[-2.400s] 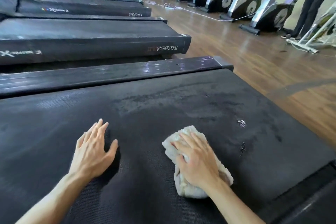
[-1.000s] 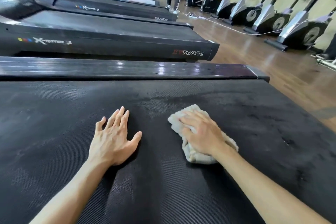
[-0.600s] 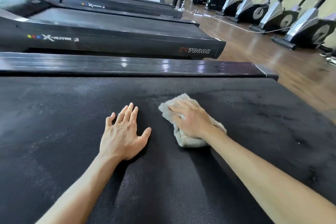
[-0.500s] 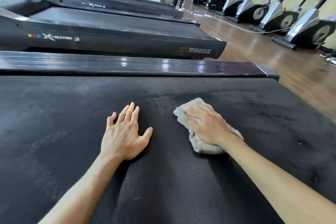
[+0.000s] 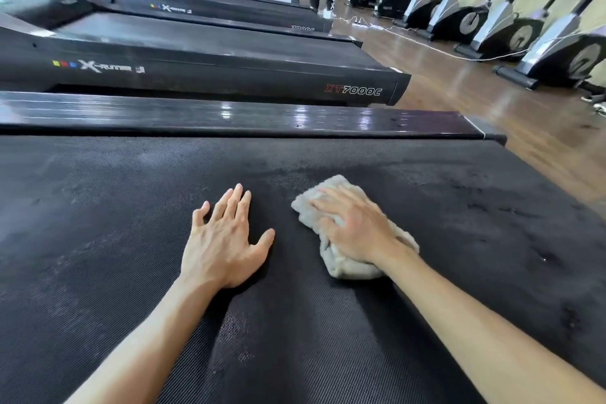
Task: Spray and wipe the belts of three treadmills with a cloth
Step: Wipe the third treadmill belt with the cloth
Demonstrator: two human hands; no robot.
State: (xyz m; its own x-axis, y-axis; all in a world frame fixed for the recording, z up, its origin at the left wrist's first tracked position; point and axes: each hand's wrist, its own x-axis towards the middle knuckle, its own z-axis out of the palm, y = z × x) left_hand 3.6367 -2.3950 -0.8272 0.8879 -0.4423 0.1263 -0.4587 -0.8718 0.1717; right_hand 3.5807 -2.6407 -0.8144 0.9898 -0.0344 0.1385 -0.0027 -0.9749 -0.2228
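A single wide-angle view is taken from the person's head, angled forward and down and held close above the treadmill belt (image 5: 131, 239), which fills the lower half of the frame. Both forearms are seen entering from the bottom edge. Across the top, a row of further treadmills (image 5: 203, 52), the wooden floor (image 5: 459, 92) and exercise bikes (image 5: 511, 26) are taken in, bent by the lens.

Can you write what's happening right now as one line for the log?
step: wiping belt | right hand: pressing cloth flat | left hand: flat on belt | spray bottle: not seen
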